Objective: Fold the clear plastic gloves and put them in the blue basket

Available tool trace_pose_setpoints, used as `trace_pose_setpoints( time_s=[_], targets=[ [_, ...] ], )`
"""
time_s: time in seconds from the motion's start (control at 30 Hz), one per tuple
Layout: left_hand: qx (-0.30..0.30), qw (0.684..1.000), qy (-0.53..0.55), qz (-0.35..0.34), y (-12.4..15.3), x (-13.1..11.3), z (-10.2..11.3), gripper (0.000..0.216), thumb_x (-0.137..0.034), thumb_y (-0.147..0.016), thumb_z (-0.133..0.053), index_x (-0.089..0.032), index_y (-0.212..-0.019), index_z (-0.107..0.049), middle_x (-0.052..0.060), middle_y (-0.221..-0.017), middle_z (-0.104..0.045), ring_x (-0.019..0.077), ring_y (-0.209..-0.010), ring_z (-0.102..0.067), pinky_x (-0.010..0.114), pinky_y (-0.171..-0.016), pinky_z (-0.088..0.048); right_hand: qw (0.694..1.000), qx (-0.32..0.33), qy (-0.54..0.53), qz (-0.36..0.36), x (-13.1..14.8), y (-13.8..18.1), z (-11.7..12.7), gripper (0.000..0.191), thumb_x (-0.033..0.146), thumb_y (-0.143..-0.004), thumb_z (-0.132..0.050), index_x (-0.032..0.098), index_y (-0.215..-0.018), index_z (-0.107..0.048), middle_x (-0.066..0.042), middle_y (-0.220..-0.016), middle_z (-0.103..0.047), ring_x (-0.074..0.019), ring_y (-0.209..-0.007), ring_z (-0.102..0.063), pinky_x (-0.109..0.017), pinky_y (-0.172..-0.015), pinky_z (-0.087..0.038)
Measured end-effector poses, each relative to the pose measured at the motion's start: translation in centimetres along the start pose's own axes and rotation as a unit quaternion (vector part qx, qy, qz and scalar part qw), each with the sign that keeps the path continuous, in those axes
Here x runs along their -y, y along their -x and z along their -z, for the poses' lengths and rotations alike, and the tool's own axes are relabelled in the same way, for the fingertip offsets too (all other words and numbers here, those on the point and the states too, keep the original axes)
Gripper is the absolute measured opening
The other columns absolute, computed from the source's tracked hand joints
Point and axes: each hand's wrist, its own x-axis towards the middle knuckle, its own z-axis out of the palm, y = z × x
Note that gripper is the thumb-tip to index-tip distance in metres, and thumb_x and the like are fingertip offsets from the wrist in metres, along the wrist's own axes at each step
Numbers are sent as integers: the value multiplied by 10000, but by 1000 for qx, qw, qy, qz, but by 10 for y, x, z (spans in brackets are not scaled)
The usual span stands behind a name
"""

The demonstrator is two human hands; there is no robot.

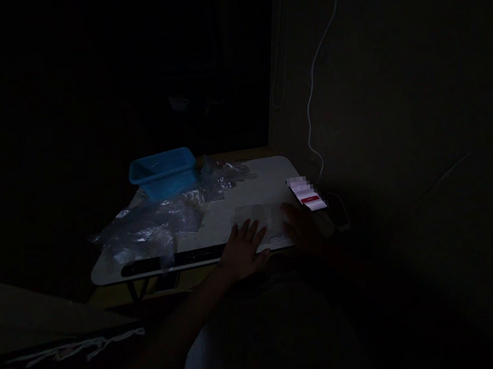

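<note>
The scene is very dim. My left hand (246,249) lies palm down at the near edge of a small white table (267,173), its fingers spread. Beneath and just beyond those fingers is a flat, clear plastic sheet or bag (257,214). My right hand (303,228) is in deep shadow at the right side of this plastic, with its fingers apart and their tips at the plastic's edge. Neither hand shows anything gripped. Close beyond my right hand, a lit phone (307,194) lies on the table's right side.
Crumpled clear plastic bags (152,223) cover the table's left part, and more plastic (222,172) lies toward the back. A blue plastic basket (164,173) stands at the back left. A white cable (313,68) hangs along the right wall. A dark slot (175,259) runs along the front edge.
</note>
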Motion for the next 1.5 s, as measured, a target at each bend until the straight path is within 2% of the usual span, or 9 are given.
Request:
trace_pose_setpoints(
  time_s=[0.1, 0.2, 0.37, 0.47, 0.63, 0.77, 1.17, 1.3, 1.5],
  targets=[
    [1, 1000, 1, -1, 0, 1, -1, 573, -505, -853, -301, -218, -1349, -297, 127, -1408, -297, 333, -1295, -220, 527, -1004, -208, 998, 35, 7, 60, 11, 1, 3, 464, 298, -877, -327, 129, -1308, -361, -138, -1326, -432, -246, -1260, -321, -504, -1027, -172],
    [-5, 1000, 0, 3, 1, 1, -3, 576, -513, -844, -326, -228, -1345, -306, 132, -1405, -301, 338, -1296, -214, 524, -1003, -217, 996, 50, 14, 75, 16, 1, 3, 441, 325, -882, -331, 123, -1263, -422, -146, -1320, -438, -261, -1263, -308, -541, -1019, -145],
    [-29, 1000, 6, 6, 0, 0, -2, 570, -499, -841, -358, -228, -1340, -315, 135, -1401, -307, 331, -1288, -241, 534, -999, -231, 997, 36, 20, 61, 15, 4, 7, 433, 343, -860, -390, 85, -1194, -485, -171, -1272, -480, -289, -1232, -341, -534, -1001, -194],
    [-62, 998, 20, 19, 1, 2, 1, 489, -417, -877, -325, -171, -1296, -388, 138, -1354, -387, 286, -1255, -325, 495, -1013, -255, 996, 8, 2, 92, 16, 7, 15, 401, 324, -818, -467, 105, -1150, -519, -154, -1228, -517, -286, -1204, -366, -527, -999, -204],
    [-89, 995, 51, 4, 5, 7, 3, 405, -329, -856, -411, -103, -1179, -504, 144, -1212, -532, 233, -1153, -459, 371, -969, -380, 989, -9, -30, 144, 25, 9, 22, 134, 217, -777, -526, 203, -869, -623, -49, -1018, -628, -225, -1050, -474, -493, -994, -204],
    [-94, 994, 58, -5, 4, 2, 4, 369, -297, -841, -447, -112, -1151, -519, 134, -1197, -544, 226, -1139, -475, 355, -951, -408, 987, -14, -26, 158, 30, 2, 19, 116, 166, -770, -532, 213, -708, -618, -16, -905, -646, -197, -959, -496, -457, -964, -230],
    [-5, 1000, 4, -25, -10, -8, 12, 217, -152, -859, -380, -139, -918, -589, 104, -982, -611, 185, -892, -582, 308, -762, -481, 988, 11, -25, 154, 32, 1, 28, 87, 206, -749, -557, 217, -785, -636, -30, -952, -637, -216, -976, -476, -453, -947, -240],
    [-4, 1000, -1, -16, -7, -8, 12, 222, -155, -858, -379, -138, -928, -589, 99, -989, -610, 181, -893, -575, 294, -749, -478, 988, 20, -7, 152, 31, -3, 25, 141, 173, -774, -525, 218, -688, -627, -18, -903, -647, -199, -913, -487, -418, -914, -273],
    [-32, 999, 23, 14, -7, -10, 16, 246, -265, -859, -409, -133, -985, -573, 96, -1016, -608, 191, -918, -564, 298, -775, -468, 988, 38, 6, 147, 32, -11, 24, 133, 160, -777, -516, 196, -707, -622, -35, -850, -641, -197, -870, -489, -402, -873, -301]
  ],
)
